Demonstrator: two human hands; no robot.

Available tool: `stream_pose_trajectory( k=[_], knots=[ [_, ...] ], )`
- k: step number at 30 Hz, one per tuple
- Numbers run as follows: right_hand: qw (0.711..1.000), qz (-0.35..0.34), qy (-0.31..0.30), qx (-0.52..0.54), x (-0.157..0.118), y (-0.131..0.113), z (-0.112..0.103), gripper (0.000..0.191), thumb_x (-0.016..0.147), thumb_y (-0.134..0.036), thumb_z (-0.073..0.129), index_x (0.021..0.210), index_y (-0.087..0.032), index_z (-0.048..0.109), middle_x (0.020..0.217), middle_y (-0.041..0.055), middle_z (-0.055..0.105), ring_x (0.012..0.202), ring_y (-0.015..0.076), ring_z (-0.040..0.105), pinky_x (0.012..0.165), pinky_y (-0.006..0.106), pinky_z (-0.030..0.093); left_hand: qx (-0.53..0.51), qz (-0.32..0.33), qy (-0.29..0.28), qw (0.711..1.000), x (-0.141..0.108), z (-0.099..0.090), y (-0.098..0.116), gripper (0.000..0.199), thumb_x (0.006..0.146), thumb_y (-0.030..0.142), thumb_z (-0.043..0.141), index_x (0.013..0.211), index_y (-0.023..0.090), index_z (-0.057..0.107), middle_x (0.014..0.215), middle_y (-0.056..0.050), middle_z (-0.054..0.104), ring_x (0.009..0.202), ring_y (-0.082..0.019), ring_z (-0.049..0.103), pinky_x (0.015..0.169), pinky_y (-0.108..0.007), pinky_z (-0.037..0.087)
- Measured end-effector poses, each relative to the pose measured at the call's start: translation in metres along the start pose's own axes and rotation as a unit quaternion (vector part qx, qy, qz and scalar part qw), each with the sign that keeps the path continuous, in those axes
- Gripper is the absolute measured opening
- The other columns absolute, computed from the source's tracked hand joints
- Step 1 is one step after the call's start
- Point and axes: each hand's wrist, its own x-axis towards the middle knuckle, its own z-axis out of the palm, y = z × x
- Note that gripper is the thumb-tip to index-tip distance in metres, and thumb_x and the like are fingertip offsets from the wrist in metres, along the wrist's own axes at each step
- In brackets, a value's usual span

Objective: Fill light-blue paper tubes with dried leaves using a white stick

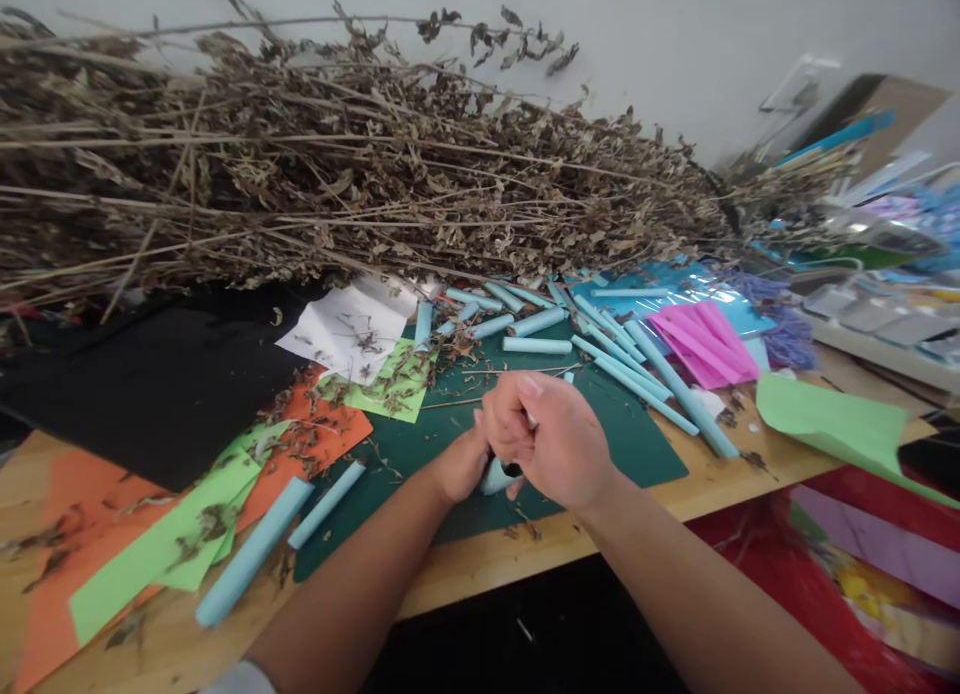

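Above the front part of the dark green cutting mat (pixel 637 449), my two hands meet. My left hand (pixel 463 462) is closed round a light blue paper roll (pixel 493 478), of which only a short curved piece with a dark opening shows. Right against it, my right hand (pixel 551 439) is curled into a fist with the thumb on top; whatever its fingers hold is hidden. Several light blue paper rolls (pixel 536 346) of different lengths lie on the mat beyond my hands. Two more, one a thick roll (pixel 253 554), rest left of my left forearm.
A big heap of dried stems and leaves (pixel 420 174) fills the back along the wall. Orange, green and black sheets (pixel 157 374) cover the left side. Pink strips (pixel 705 344), a green sheet (pixel 832 419) and a power strip (pixel 885 339) are at the right.
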Motion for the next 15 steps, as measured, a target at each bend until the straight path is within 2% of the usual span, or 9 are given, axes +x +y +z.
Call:
stream_pose_trajectory(
  k=[5,10,15],
  knots=[
    [0.998,-0.027,-0.01,0.051,-0.006,-0.004,-0.005,0.036,0.076,-0.036,0.044,0.046,-0.017,0.037,0.041,-0.0046,0.03,0.036,0.0068,0.026,0.035,0.021,0.017,-0.05,-0.014,-0.056,0.997,0.001,0.006,0.009,0.058,0.075,0.059,0.026,0.044,0.013,0.044,0.041,-0.001,0.045,0.035,-0.007,0.04,0.038,-0.02,0.033],
    [0.998,-0.01,-0.032,0.061,-0.003,-0.003,-0.008,0.036,0.076,-0.036,0.044,0.046,-0.017,0.036,0.041,-0.0047,0.029,0.037,0.0065,0.026,0.035,0.02,0.017,-0.067,-0.036,-0.051,0.996,0.003,0.006,0.009,0.055,0.076,0.054,0.029,0.042,0.014,0.043,0.036,0.0,0.042,0.032,-0.007,0.039,0.036,-0.02,0.031],
    [0.998,0.02,-0.062,-0.005,0.006,-0.002,-0.005,0.036,0.075,-0.035,0.045,0.044,-0.017,0.036,0.04,-0.0049,0.028,0.036,0.0064,0.024,0.034,0.02,0.016,-0.064,-0.057,-0.033,0.996,0.002,0.004,0.011,0.049,0.077,0.047,0.033,0.043,0.013,0.045,0.038,0.0,0.046,0.033,-0.007,0.041,0.036,-0.019,0.032]
  ],
)
